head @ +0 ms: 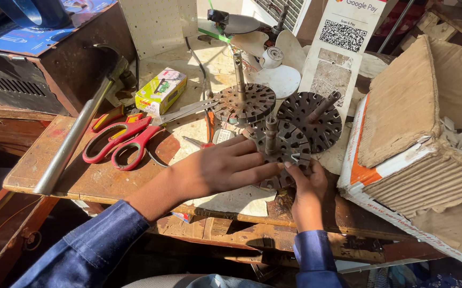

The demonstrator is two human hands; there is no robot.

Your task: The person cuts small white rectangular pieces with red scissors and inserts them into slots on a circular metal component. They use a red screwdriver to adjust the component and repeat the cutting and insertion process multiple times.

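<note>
Slotted steel rotor core with shaft [280, 149] lies on wooden workbench [81, 176], between both hands. Left hand [220, 168] flat, fingers spread, pressing core's near-left edge. Right hand [306, 184] pinches core's near-right rim. Red scissors [119, 141] left of them.

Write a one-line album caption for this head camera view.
Left hand and right hand rest on a grey slotted metal disc with shaft, red-handled scissors nearby on the worn wooden bench.

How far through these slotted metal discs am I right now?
Hard to tell what is done: two slotted discs lie further back, untouched. In hand: the left hand steadies the nearest disc while the right hand pinches its front edge.
</note>
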